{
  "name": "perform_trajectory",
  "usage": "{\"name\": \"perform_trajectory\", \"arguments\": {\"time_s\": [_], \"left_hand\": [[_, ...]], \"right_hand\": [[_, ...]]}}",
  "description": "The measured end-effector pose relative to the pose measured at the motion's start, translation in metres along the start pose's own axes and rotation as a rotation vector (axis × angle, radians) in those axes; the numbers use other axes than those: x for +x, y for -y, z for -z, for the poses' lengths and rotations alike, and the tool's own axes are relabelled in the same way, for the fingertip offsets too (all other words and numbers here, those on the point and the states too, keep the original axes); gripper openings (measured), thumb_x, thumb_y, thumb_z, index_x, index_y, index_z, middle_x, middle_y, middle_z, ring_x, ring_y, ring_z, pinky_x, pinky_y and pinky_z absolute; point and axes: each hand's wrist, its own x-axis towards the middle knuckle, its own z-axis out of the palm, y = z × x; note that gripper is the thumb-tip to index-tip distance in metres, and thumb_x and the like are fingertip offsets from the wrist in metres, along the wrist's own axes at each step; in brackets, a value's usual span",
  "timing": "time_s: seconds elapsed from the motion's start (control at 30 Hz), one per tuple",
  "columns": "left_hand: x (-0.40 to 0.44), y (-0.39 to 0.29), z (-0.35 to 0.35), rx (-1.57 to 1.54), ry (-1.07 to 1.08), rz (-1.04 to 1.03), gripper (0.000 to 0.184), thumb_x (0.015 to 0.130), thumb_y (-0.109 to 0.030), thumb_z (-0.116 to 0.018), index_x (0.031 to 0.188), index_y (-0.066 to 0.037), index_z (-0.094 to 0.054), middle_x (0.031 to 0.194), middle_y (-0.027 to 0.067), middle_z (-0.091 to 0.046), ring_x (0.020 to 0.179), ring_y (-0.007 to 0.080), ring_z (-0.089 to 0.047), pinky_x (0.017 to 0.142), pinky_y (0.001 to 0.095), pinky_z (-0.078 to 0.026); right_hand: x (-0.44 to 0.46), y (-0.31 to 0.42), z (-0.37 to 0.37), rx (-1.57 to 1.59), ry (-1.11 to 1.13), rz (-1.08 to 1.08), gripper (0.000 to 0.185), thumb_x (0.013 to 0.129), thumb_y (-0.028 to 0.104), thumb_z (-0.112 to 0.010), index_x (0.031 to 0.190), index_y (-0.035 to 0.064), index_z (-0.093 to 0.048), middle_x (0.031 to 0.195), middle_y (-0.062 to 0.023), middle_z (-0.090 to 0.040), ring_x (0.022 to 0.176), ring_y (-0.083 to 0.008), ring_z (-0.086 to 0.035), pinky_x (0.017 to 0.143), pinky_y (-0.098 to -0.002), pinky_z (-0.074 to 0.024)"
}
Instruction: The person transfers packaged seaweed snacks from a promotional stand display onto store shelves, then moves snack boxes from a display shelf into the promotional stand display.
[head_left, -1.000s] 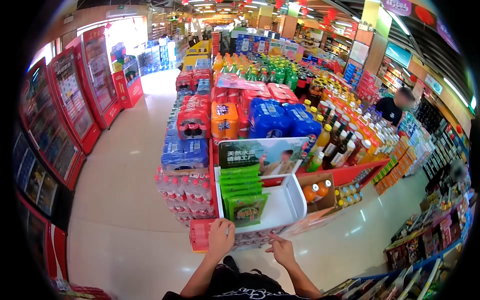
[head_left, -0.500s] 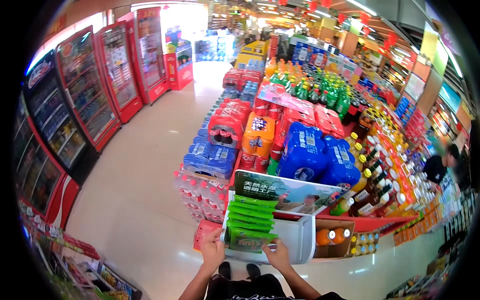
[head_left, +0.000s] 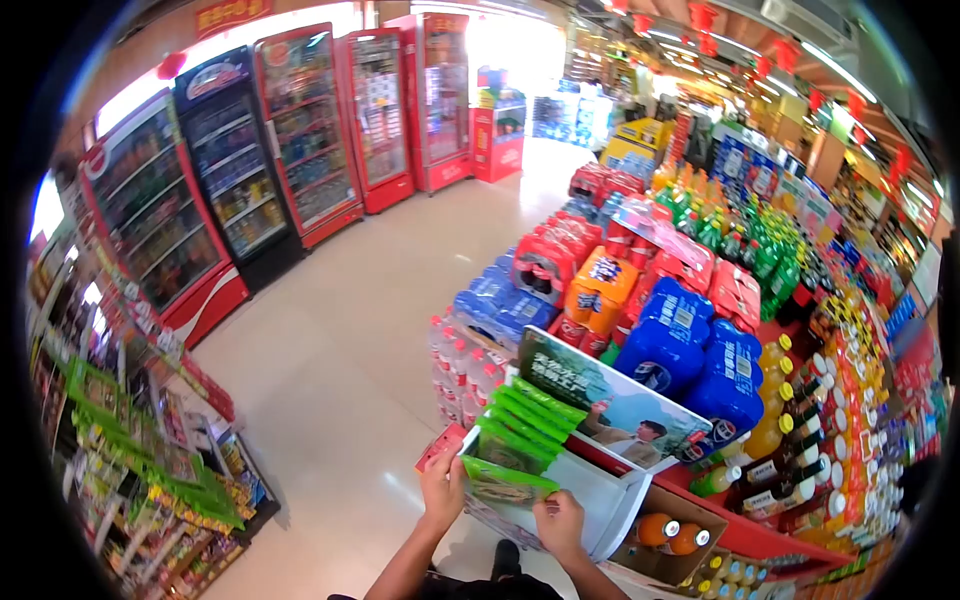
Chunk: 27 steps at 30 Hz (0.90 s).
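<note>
A green snack packet (head_left: pixel 503 487) with a picture on its front is held at the front of a row of similar green packets (head_left: pixel 535 420). My left hand (head_left: pixel 442 486) is closed on its left edge. The fingers of my right hand (head_left: pixel 559 521) pinch its right lower corner. The row leans in a white tray-like bin (head_left: pixel 590 492), behind the held packet. A display board (head_left: pixel 612 400) with a landscape and a person printed on it stands along the bin's back edge.
Behind the board are blue multipacks of drinks (head_left: pixel 664 340) and an orange multipack (head_left: pixel 600 292). A cardboard box (head_left: pixel 668 530) with orange-juice bottles stands right of the bin. Drink fridges (head_left: pixel 310 130) line the left wall. A snack shelf (head_left: pixel 150 450) is at the near left.
The view has turned left, bringing the snack shelf further into sight. Both hands now grip the front packet, which is tilted and stands a little apart from the row.
</note>
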Motion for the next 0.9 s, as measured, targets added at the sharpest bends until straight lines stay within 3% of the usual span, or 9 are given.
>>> {"name": "perform_trajectory", "arguments": {"time_s": [0.1,0.13,0.23,0.43,0.47,0.53,0.73,0.83,0.9], "left_hand": [[-0.004,-0.047,0.044,-0.393,-0.027,0.369,0.028,0.107,-0.016,-0.057,0.127,0.000,-0.069,0.091,0.0090,-0.076,0.071,0.0119,-0.064,0.070,0.0276,-0.052],[-0.008,-0.049,0.057,-0.375,-0.067,0.348,0.033,0.108,-0.015,-0.053,0.132,0.005,-0.064,0.090,0.0103,-0.076,0.078,0.0125,-0.069,0.072,0.0271,-0.055],[-0.031,-0.040,0.097,-0.465,-0.247,0.496,0.038,0.105,-0.010,-0.053,0.138,0.007,-0.058,0.088,0.0114,-0.075,0.077,0.0142,-0.071,0.070,0.0281,-0.056],[-0.097,0.004,0.238,-0.425,-0.439,0.586,0.046,0.098,-0.003,-0.048,0.143,0.008,-0.055,0.076,0.0057,-0.069,0.076,0.0124,-0.070,0.069,0.0268,-0.054],[-0.120,0.018,0.265,-0.369,-0.468,0.565,0.046,0.098,-0.002,-0.047,0.142,0.008,-0.056,0.074,0.0043,-0.067,0.075,0.0121,-0.069,0.069,0.0261,-0.053],[-0.152,0.046,0.317,-0.263,-0.535,0.504,0.046,0.097,-0.001,-0.046,0.140,0.009,-0.057,0.070,0.0015,-0.063,0.072,0.0113,-0.068,0.068,0.0248,-0.053],[-0.239,0.063,0.471,-0.329,-1.000,0.655,0.043,0.097,0.002,-0.043,0.134,0.009,-0.064,0.076,0.0032,-0.063,0.066,0.0112,-0.064,0.060,0.0238,-0.052],[-0.291,0.078,0.524,-0.215,-1.073,0.639,0.042,0.097,0.002,-0.041,0.133,0.010,-0.063,0.082,0.0082,-0.067,0.064,0.0132,-0.064,0.057,0.0255,-0.052],[-0.310,0.073,0.552,-0.252,-1.213,0.660,0.039,0.099,0.000,-0.042,0.131,0.010,-0.062,0.085,0.0105,-0.070,0.069,0.0137,-0.065,0.062,0.0268,-0.054]], "right_hand": [[-0.001,0.056,0.015,-0.022,0.047,0.169,0.015,0.084,0.008,-0.076,0.087,-0.0007,-0.065,0.082,-0.0161,-0.070,0.072,-0.0287,-0.073,0.065,-0.0372,-0.0580],[-0.002,0.065,0.014,-0.032,0.066,0.245,0.015,0.084,0.008,-0.077,0.088,0.0000,-0.066,0.084,-0.0162,-0.070,0.073,-0.0295,-0.073,0.065,-0.0377,-0.0581],[-0.019,0.097,-0.005,0.034,0.147,0.348,0.014,0.081,0.007,-0.077,0.089,0.0023,-0.067,0.083,-0.0153,-0.068,0.071,-0.0309,-0.069,0.063,-0.0380,-0.0559],[-0.100,0.164,-0.083,0.004,0.386,0.584,0.011,0.082,0.005,-0.076,0.084,0.0000,-0.066,0.080,-0.0141,-0.066,0.067,-0.0265,-0.068,0.061,-0.0355,-0.0546],[-0.123,0.168,-0.104,0.036,0.439,0.560,0.015,0.080,0.010,-0.078,0.084,0.0038,-0.065,0.079,-0.0126,-0.064,0.066,-0.0314,-0.066,0.059,-0.0406,-0.0530],[-0.159,0.184,-0.144,0.083,0.519,0.575,0.015,0.080,0.011,-0.078,0.083,0.0040,-0.065,0.078,-0.0123,-0.064,0.066,-0.0313,-0.066,0.058,-0.0402,-0.0525],[-0.272,0.250,-0.239,0.183,0.808,0.759,0.016,0.080,0.012,-0.078,0.079,0.0049,-0.064,0.077,-0.0112,-0.063,0.064,-0.0300,-0.065,0.057,-0.0402,-0.0517],[-0.319,0.282,-0.275,0.238,0.934,0.816,0.015,0.080,0.012,-0.078,0.080,0.0051,-0.064,0.077,-0.0107,-0.063,0.064,-0.0302,-0.065,0.057,-0.0403,-0.0518],[-0.348,0.289,-0.306,0.284,1.047,0.796,0.015,0.080,0.011,-0.077,0.079,0.0045,-0.063,0.077,-0.0106,-0.062,0.064,-0.0306,-0.064,0.057,-0.0395,-0.0513]]}}
